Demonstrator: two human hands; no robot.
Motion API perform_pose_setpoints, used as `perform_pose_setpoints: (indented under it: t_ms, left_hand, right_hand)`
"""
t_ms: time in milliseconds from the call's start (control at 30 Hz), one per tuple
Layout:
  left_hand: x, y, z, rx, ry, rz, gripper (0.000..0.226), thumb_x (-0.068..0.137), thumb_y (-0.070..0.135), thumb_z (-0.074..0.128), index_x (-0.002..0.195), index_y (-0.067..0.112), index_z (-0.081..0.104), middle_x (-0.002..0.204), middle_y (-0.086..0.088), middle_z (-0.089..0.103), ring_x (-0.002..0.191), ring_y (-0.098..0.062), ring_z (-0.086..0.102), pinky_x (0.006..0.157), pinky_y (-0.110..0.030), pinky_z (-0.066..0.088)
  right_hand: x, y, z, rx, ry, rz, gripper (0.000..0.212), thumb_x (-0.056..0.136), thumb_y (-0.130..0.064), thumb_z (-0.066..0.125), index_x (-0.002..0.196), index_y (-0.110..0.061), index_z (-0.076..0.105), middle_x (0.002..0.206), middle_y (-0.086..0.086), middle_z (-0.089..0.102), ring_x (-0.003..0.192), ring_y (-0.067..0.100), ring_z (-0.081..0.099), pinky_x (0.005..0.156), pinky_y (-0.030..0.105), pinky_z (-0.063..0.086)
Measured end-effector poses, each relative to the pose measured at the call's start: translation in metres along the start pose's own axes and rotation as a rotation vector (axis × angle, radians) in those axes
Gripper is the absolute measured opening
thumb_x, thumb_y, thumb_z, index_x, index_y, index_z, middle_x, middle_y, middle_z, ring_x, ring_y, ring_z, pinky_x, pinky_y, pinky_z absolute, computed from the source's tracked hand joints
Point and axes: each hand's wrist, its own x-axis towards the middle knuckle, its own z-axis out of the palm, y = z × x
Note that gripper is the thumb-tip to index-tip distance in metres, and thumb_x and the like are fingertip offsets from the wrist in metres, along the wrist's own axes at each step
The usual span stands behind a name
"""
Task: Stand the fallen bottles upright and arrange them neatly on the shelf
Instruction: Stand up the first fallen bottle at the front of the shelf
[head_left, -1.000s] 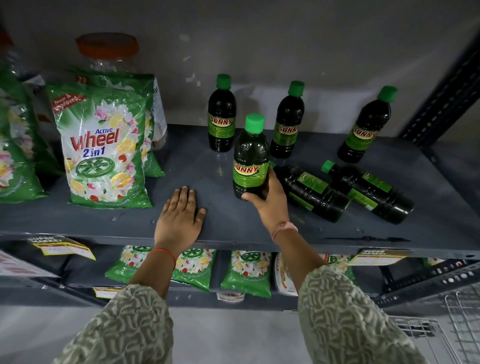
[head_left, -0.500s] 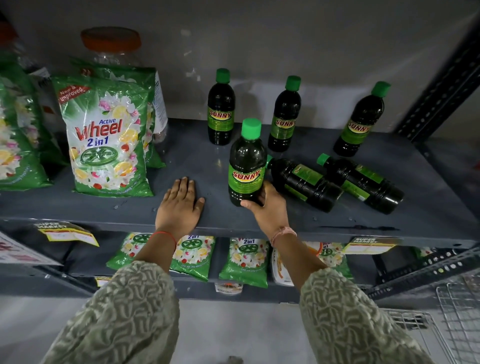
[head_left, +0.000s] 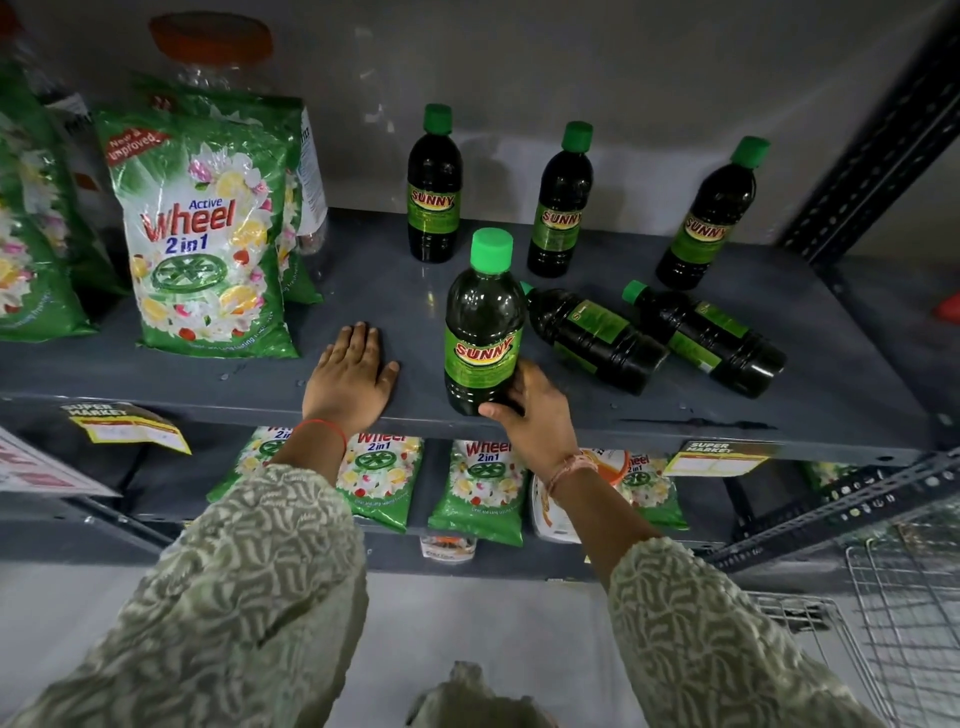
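Observation:
Dark green Sunny bottles with green caps sit on a grey shelf (head_left: 363, 291). My right hand (head_left: 535, 415) grips the base of one upright bottle (head_left: 483, 322) near the shelf's front edge. Two bottles lie on their sides just right of it: one (head_left: 592, 335) right next to the held bottle, another (head_left: 706, 338) further right. Three more stand at the back: left (head_left: 434, 192), middle (head_left: 561, 208), right (head_left: 709, 218). My left hand (head_left: 353, 379) rests flat on the shelf, fingers apart, left of the held bottle.
Green Wheel detergent bags (head_left: 202, 244) stand at the left, with an orange-lidded jar (head_left: 213, 47) behind. More detergent packs (head_left: 483, 488) lie on the lower shelf. A wire basket (head_left: 904, 623) is at the bottom right. A perforated upright post (head_left: 872, 156) bounds the shelf's right side.
The held bottle has shifted toward the shelf's front edge with my right hand on its base. My left hand has stayed flat on the shelf.

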Motion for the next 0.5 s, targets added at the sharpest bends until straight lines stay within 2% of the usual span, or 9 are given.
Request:
perform_pose_setpoints:
  t_ms: [133, 200, 267, 333, 367, 433, 500]
  left_hand:
    - [0.002, 0.0, -0.001, -0.002, -0.006, 0.006, 0.059, 0.098, 0.036, 0.025, 0.147, 0.007, 0.01, 0.159, -0.01, 0.007, 0.147, -0.023, 0.004, 0.121, -0.036, 0.005]
    - [0.004, 0.0, -0.004, -0.035, -0.029, -0.006, 0.058, 0.098, 0.035, 0.026, 0.147, 0.007, 0.011, 0.159, -0.011, 0.007, 0.147, -0.025, 0.004, 0.12, -0.038, 0.006]
    - [0.007, 0.003, -0.006, -0.083, -0.036, -0.018, 0.057, 0.098, 0.032, 0.027, 0.147, 0.007, 0.012, 0.159, -0.011, 0.008, 0.147, -0.025, 0.004, 0.12, -0.039, 0.006]
    - [0.01, 0.013, -0.006, -0.081, -0.04, -0.006, 0.056, 0.098, 0.032, 0.027, 0.147, 0.008, 0.012, 0.159, -0.01, 0.006, 0.147, -0.025, 0.003, 0.12, -0.039, 0.006]
    - [0.01, 0.019, -0.005, -0.068, -0.042, 0.003, 0.057, 0.098, 0.032, 0.026, 0.147, 0.009, 0.011, 0.159, -0.01, 0.006, 0.147, -0.025, 0.002, 0.12, -0.039, 0.006]
    - [0.01, 0.029, 0.0, -0.046, -0.031, 0.004, 0.057, 0.098, 0.034, 0.025, 0.148, 0.009, 0.011, 0.16, -0.009, 0.005, 0.147, -0.025, 0.002, 0.12, -0.039, 0.006]
    - [0.009, 0.03, 0.003, -0.03, -0.009, -0.008, 0.057, 0.098, 0.034, 0.024, 0.148, 0.009, 0.011, 0.16, -0.008, 0.006, 0.147, -0.025, 0.003, 0.121, -0.04, 0.006]
  right_hand:
    - [-0.002, -0.008, -0.004, -0.012, -0.056, 0.006, 0.06, 0.076, -0.002, 0.068, 0.129, -0.008, 0.04, 0.128, 0.018, 0.055, 0.118, 0.027, 0.053, 0.104, 0.047, 0.042]
    - [-0.01, -0.007, -0.007, -0.07, -0.036, 0.012, 0.073, 0.078, -0.005, 0.066, 0.139, -0.013, 0.026, 0.14, 0.017, 0.044, 0.129, 0.026, 0.043, 0.112, 0.043, 0.031]
    - [-0.018, -0.012, -0.018, -0.169, 0.145, -0.051, 0.08, 0.081, -0.013, 0.064, 0.144, -0.019, 0.014, 0.15, 0.014, 0.029, 0.137, 0.026, 0.028, 0.112, 0.034, 0.022]
    - [-0.007, -0.021, -0.044, -0.409, 0.334, -0.161, 0.078, 0.081, -0.024, 0.065, 0.142, -0.013, 0.018, 0.15, 0.017, 0.025, 0.138, 0.031, 0.023, 0.112, 0.035, 0.019]
    - [0.008, -0.026, -0.062, -0.573, 0.339, -0.16, 0.078, 0.08, -0.031, 0.066, 0.14, -0.008, 0.023, 0.149, 0.02, 0.026, 0.137, 0.035, 0.024, 0.113, 0.039, 0.02]
    - [0.044, -0.036, -0.095, -0.879, 0.13, 0.003, 0.082, 0.073, -0.044, 0.069, 0.134, -0.005, 0.03, 0.141, 0.02, 0.039, 0.13, 0.038, 0.035, 0.108, 0.043, 0.029]
    - [0.069, -0.045, -0.112, -1.104, -0.119, 0.157, 0.08, 0.065, -0.051, 0.073, 0.126, -0.01, 0.041, 0.129, 0.016, 0.053, 0.12, 0.036, 0.046, 0.099, 0.04, 0.037]
